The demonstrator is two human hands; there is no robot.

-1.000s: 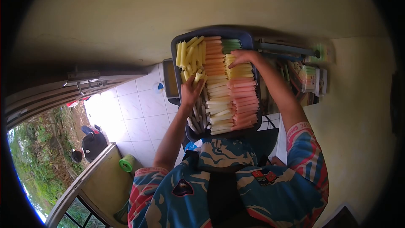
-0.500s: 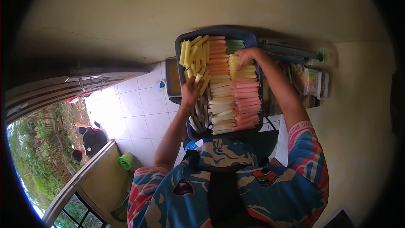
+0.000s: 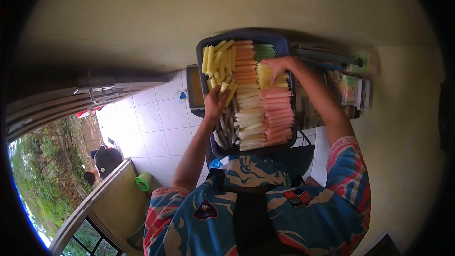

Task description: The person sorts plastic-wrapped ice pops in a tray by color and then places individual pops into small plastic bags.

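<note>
A dark blue tub (image 3: 281,41) holds rows of thin filled tubes: orange (image 3: 244,61), green (image 3: 264,51), pink (image 3: 277,109), cream (image 3: 249,121) and whitish ones (image 3: 224,132). On its left side lies a loose pile of yellow tubes (image 3: 219,61). My left hand (image 3: 216,102) has its fingers wrapped round a yellow tube at the lower part of that pile. My right hand (image 3: 279,68) rests over the yellow row (image 3: 264,75) between the green and pink ones, thumb and fingers spread apart.
A grey tray (image 3: 194,87) stands left of the tub. Packs of coloured tubes (image 3: 350,90) lie on the right. A green bin (image 3: 142,181) is at lower left, near a low wall. A person in dark clothes (image 3: 105,160) is outside.
My right hand has shifted slightly on the yellow row, its fingers a little lower and to the right. My left hand is nearly still. The person outside has moved slightly.
</note>
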